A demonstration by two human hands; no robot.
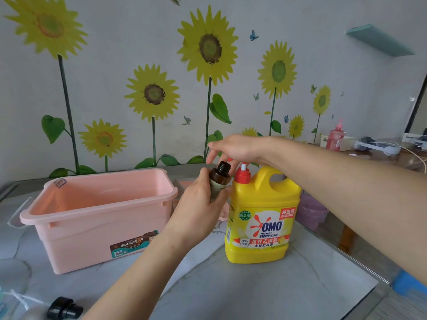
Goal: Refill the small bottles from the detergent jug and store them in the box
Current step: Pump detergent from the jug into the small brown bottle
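My left hand (200,204) grips a small brown bottle (219,176) with no cap, tilted with its open neck just under the jug's pump nozzle. The yellow detergent jug (261,218) stands upright on the marble-pattern table, with a red pump (242,174) on top. My right hand (233,148) rests on the pump head, fingers curled over it. To the left stands the open pink storage box (101,218), and nothing shows inside it.
A black bottle cap (64,309) lies at the table's front left edge beside a clear object. The pink box lid (184,183) lies behind the box. A pink pump bottle (336,136) stands on a desk at the far right. The table's right edge drops to the floor.
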